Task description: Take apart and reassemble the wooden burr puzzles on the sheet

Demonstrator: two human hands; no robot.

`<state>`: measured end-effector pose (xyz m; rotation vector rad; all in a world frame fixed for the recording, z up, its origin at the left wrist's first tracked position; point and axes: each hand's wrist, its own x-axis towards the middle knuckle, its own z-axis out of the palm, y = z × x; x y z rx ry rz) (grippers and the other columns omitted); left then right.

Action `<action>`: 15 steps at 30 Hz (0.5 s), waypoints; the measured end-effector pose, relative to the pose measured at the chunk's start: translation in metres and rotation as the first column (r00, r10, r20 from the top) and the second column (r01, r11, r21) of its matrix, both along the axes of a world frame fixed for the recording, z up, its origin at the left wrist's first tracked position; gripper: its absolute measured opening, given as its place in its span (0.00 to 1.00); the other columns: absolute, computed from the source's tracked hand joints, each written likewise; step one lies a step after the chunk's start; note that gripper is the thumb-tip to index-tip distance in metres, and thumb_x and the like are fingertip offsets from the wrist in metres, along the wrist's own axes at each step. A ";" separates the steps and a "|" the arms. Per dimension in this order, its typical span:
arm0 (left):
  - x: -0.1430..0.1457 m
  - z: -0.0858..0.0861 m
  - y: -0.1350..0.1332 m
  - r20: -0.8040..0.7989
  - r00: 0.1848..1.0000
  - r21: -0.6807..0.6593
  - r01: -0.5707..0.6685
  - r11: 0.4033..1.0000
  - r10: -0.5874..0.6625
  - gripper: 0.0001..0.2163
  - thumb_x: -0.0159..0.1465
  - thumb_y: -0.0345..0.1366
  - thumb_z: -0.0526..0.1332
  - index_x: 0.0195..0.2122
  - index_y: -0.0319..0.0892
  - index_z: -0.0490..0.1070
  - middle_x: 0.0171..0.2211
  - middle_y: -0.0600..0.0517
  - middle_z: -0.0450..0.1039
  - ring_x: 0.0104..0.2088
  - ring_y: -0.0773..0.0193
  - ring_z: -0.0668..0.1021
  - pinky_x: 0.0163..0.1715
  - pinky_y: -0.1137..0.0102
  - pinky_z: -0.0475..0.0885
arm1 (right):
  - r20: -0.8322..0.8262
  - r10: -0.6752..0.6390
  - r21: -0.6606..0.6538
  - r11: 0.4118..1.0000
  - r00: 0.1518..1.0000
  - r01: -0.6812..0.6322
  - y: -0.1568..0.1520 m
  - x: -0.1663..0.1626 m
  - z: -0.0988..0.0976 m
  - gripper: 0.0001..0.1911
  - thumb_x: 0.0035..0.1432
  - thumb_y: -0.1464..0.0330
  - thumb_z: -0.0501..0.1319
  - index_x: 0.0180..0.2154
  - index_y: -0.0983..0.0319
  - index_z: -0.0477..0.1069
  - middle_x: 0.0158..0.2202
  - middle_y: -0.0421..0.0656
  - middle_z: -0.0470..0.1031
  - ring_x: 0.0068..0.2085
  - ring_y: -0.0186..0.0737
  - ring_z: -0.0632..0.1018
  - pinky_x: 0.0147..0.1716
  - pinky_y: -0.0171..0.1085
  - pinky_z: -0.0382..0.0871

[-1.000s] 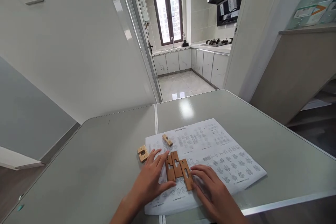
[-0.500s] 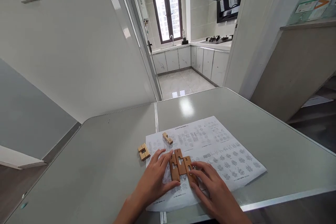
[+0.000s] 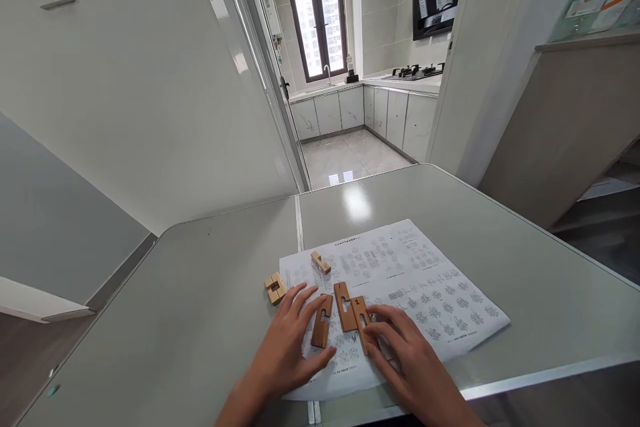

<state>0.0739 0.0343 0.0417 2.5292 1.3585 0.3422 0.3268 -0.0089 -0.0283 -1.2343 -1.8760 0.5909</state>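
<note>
Slanting away from the near edge of the printed sheet (image 3: pixel 475 330), brown piece 1 (image 3: pixel 345 317) and brown piece 2 (image 3: pixel 357 307) lie nearly parallel, far ends tipped left. The left brown piece (image 3: pixel 321 331), apart and nearer the left edge, tips right. The left hand (image 3: pixel 286 341) spreads beside it; the right hand (image 3: pixel 413 355) curls against brown piece 2, pinching or not I cannot tell.

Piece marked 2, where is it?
In the head view, piece 2 is right of centre over the paper, at the right hand, just right of piece 1.
</note>
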 end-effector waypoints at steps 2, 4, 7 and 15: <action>0.005 -0.004 -0.001 0.032 0.998 0.021 -0.058 0.998 0.057 0.25 0.62 0.42 0.69 0.59 0.49 0.66 0.62 0.44 0.68 0.65 0.42 0.66 0.62 0.44 0.68 | 0.013 -0.006 0.008 1.000 1.000 0.006 0.000 0.000 0.000 0.05 0.69 0.69 0.57 0.42 0.55 0.72 0.57 0.49 0.71 0.60 0.52 0.73 0.55 0.52 0.76; 0.009 -0.008 -0.003 0.040 0.993 0.023 -0.114 0.993 0.113 0.16 0.63 0.42 0.67 0.50 0.46 0.70 0.54 0.43 0.72 0.58 0.44 0.73 0.56 0.48 0.72 | 0.035 -0.021 0.017 1.000 0.999 0.020 0.000 0.000 0.001 0.03 0.68 0.69 0.59 0.39 0.56 0.71 0.57 0.49 0.71 0.60 0.53 0.73 0.55 0.53 0.76; 0.011 -0.013 -0.004 0.009 0.979 0.016 -0.202 0.979 0.202 0.09 0.65 0.41 0.65 0.42 0.43 0.69 0.44 0.45 0.74 0.47 0.48 0.76 0.47 0.53 0.75 | 0.069 -0.064 0.025 0.998 0.996 0.062 0.001 0.000 -0.001 0.04 0.64 0.69 0.62 0.36 0.56 0.68 0.55 0.49 0.70 0.60 0.56 0.71 0.53 0.54 0.75; 0.005 -0.016 -0.004 -0.064 0.947 -0.005 -0.317 0.948 0.316 0.10 0.69 0.43 0.59 0.42 0.41 0.70 0.39 0.44 0.75 0.41 0.48 0.77 0.42 0.56 0.72 | 0.084 -0.183 0.016 0.983 0.980 0.182 0.004 -0.006 -0.015 0.12 0.65 0.68 0.61 0.50 0.55 0.66 0.44 0.45 0.74 0.45 0.52 0.75 0.44 0.53 0.74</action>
